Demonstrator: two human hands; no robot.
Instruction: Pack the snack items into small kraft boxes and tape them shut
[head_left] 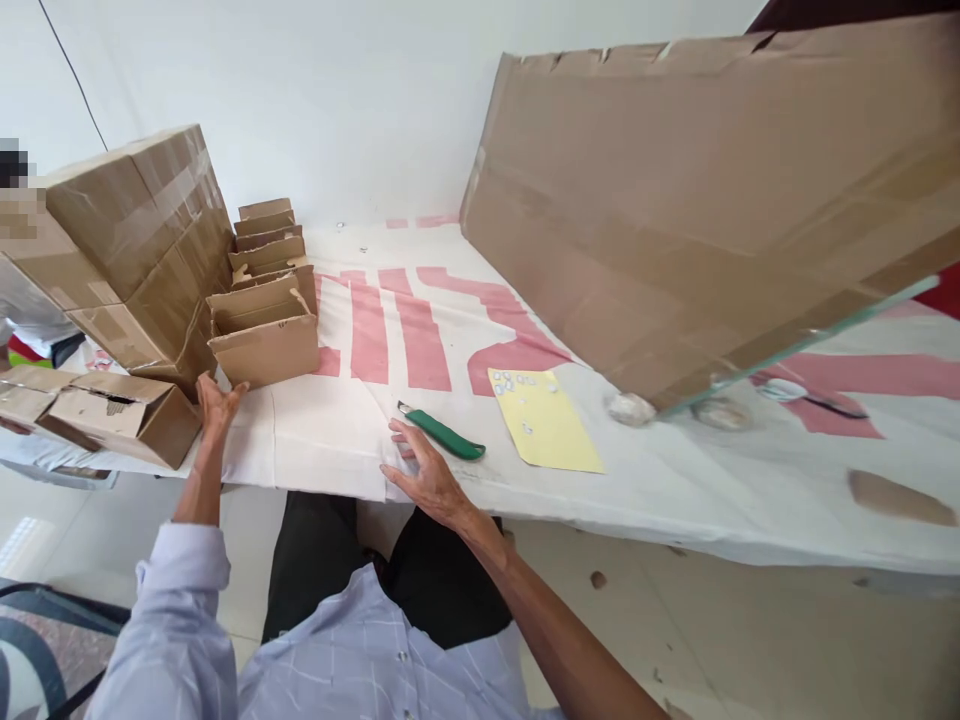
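My left hand (217, 402) is at the left, its fingers apart, between the small closed carton (161, 425) and the nearest open-topped cardboard box (266, 350); whether it touches either one I cannot tell. My right hand (426, 473) hovers at the table's front edge with fingers spread and nothing in them. Just beyond its fingertips lies a green-handled cutter (446, 435). To the right of the cutter, a yellow sheet (555, 430) lies flat with several small clear pieces on it.
Stacked taped cartons (150, 230) stand at the left, with a row of open boxes (270, 250) beside them. A large cardboard panel (675, 200) leans over the right side of the white-covered table (675, 500). Rolls of clear tape (630, 408) lie below it. Another person is partly visible at the far left.
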